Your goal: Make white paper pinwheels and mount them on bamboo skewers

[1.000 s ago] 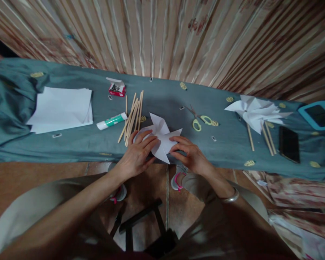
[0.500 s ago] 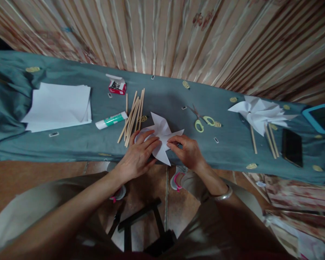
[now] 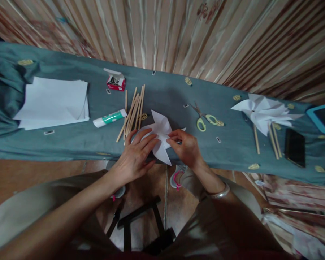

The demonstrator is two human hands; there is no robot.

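A white paper pinwheel (image 3: 161, 122) with curved, pointed blades lies near the table's front edge, between my two hands. My left hand (image 3: 135, 154) rests across its left side, fingers spread, their tips close to the pinwheel's middle. From the right, my right hand (image 3: 186, 147) pinches at the pinwheel with thumb and forefinger, just right of its centre. The fingers cover part of the right blade. Wooden sticks (image 3: 133, 115) lie in a loose bundle just beyond my left hand. Scissors (image 3: 204, 117) with light green handles lie open beyond my right hand.
A glue stick (image 3: 110, 118) and a red box of small metal pieces (image 3: 116, 83) lie left of centre, beside stacked white paper (image 3: 55, 101). Finished pinwheels (image 3: 268, 110) on sticks, a black phone (image 3: 295, 147) and a blue-framed device (image 3: 323, 117) are at the right.
My right fingers have shifted slightly up and inward toward the pinwheel's centre. My left hand stays spread on the paper. The view has moved a little.
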